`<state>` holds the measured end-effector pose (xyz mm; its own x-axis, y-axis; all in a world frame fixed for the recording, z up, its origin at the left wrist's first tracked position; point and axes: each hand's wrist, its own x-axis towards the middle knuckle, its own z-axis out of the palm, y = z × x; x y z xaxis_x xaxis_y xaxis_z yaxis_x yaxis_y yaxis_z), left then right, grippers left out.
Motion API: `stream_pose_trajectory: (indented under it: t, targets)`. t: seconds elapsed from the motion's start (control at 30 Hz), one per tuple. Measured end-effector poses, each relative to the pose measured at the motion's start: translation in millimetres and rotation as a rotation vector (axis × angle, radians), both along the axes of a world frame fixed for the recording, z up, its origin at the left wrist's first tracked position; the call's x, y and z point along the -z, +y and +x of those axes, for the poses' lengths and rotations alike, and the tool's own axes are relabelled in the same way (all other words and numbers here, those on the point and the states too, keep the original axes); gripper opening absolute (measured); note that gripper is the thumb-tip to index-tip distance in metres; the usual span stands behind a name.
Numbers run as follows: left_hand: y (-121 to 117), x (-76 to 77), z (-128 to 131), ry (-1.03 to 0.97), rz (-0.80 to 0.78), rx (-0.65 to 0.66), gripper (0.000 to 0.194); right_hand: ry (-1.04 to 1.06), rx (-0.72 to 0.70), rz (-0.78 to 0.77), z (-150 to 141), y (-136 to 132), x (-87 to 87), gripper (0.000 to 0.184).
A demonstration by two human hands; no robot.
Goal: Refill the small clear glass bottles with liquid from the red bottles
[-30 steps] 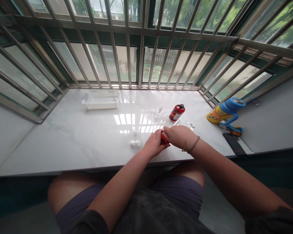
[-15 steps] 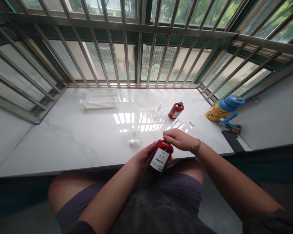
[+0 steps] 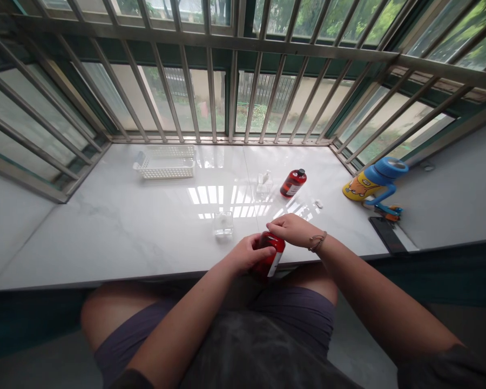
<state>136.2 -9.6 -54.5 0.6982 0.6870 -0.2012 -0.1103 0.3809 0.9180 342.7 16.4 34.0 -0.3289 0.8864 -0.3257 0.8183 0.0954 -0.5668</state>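
Note:
My left hand (image 3: 249, 253) is wrapped round a red bottle (image 3: 272, 255) with a white label, held upright at the near edge of the white marble sill (image 3: 125, 232). My right hand (image 3: 294, 228) is closed over the bottle's top, hiding its cap. A small clear glass cup (image 3: 223, 223) stands on the sill just left of my hands.
A second red bottle with a black cap (image 3: 293, 182) and a small clear bottle (image 3: 263, 182) stand farther back. A white plastic basket (image 3: 164, 162) sits at the back left. A blue and yellow kids' flask (image 3: 375, 183) and a dark phone (image 3: 387, 234) are at the right. Metal window bars (image 3: 235, 81) enclose the sill.
The red bottle came down from the sill towards my lap, then turned in my left hand so its label faces away. My right hand stays on its top.

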Motion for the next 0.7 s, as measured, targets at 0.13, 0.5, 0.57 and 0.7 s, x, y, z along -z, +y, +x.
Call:
stream_pose_trajectory:
  t: [0.13, 0.5, 0.57, 0.7]
  targets:
    - [-1.5, -1.7, 3.2, 0.303, 0.29, -0.157, 0.065, -0.148, 0.034, 0.069, -7.7, -2.9, -2.3, 0.053]
    - [11.4, -7.3, -33.2, 0.215, 0.21, 0.053, 0.059, -0.202, -0.112, 0.334, -3.0, -19.5, -19.9, 0.055]
    - [10.9, -8.4, -34.9, 0.195, 0.195, 0.052, 0.059, -0.252, -0.125, 0.344, -2.9, -20.6, -23.4, 0.053]
    - [9.6, -5.2, -33.6, 0.107, 0.126, 0.064, 0.065, -0.301, -0.136, 0.361, -2.1, -21.7, -33.6, 0.047]
